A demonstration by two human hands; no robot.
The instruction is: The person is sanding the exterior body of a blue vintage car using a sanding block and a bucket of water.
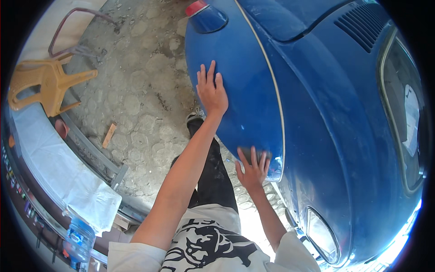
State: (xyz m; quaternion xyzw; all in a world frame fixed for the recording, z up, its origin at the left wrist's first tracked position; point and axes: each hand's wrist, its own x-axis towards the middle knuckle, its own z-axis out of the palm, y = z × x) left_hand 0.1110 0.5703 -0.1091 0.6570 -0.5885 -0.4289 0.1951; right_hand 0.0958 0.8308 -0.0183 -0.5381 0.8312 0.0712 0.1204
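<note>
My left hand (pixel 212 93) lies flat on the rounded blue fender (pixel 244 59) of a car, fingers stretched out and holding nothing. Nearer to me, my right hand (pixel 253 171) presses a dark grey pad (pixel 257 153) against the fender's lower end. Its fingers are spread over the pad, which they partly hide; whether it is sandpaper or a sponge I cannot tell. A shiny patch (pixel 275 170) shows beside the right fingers. Cream piping (pixel 274 84) runs along the seam between fender and blue car body (pixel 317 131). A blue lamp housing with a red lens (pixel 196 7) tops the fender's far end.
Rough stone paving (pixel 145 86) lies left of the car, with a wooden block (pixel 108 135) on it. A yellow plastic chair (pixel 50 84), a covered table (pixel 59 154) and a large water bottle (pixel 79 240) stand at left. My shoe (pixel 195 115) is close beside the fender.
</note>
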